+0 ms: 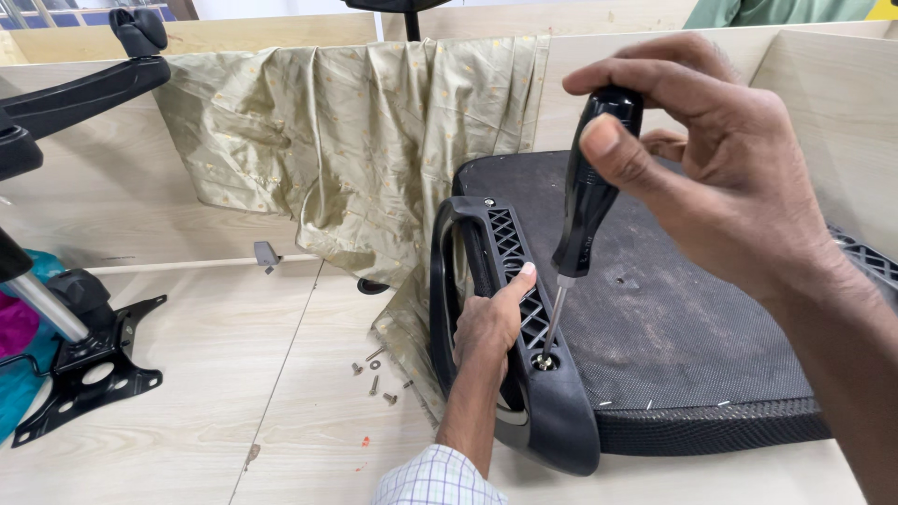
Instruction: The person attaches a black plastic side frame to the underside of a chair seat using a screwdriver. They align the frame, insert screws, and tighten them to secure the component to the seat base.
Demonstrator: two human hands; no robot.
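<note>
**Plastic, mesh, cloth and pale wood**

The black glossy plastic screwdriver handle (591,187) carries a bright metal shaft. The black moulded plastic armrest (524,346) looks smooth; the dark woven seat underside (683,318) is dusty, matt. Olive cloth (365,140) shows sheen, over pale wood-grain laminate table (206,374).

A furniture assembly workshop: chair base mechanism (84,360), loose screws (374,374) on a plywood workbench (234,374).

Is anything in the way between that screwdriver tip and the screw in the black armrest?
Nothing visible. The right hand holds the screwdriver, and its tip sits in the screw on the armrest. The left hand grips the armrest beside it, clear of the shaft.
</note>
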